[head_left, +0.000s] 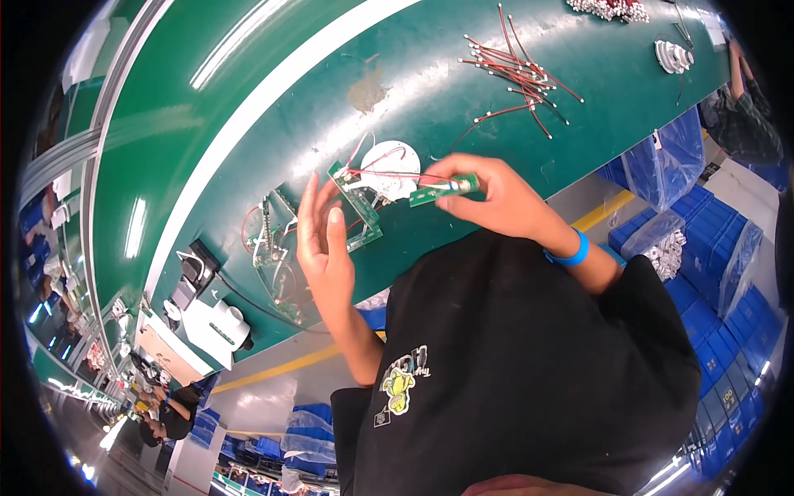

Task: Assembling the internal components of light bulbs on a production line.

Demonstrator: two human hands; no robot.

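My right hand (506,202), with a blue band at its wrist, pinches a small green circuit board (430,195) between thumb and fingers. Red wires (389,173) run from near this board toward a second, longer green board (357,201) on the left. A round white disc-shaped part (392,165) lies on the green table behind the wires. My left hand (325,248) is raised beside the longer board, fingers stretched and thumb apart, with nothing visible in it. Left of that hand, a cluster of green boards with wires (277,236) rests on the table, partly in clear plastic.
Loose red wires with white connectors (521,74) lie farther back on the green table (447,99). White stacked round parts (673,57) sit at the far right. A white device (225,325) stands at the left end. Blue crates (703,240) are stacked on the floor at right.
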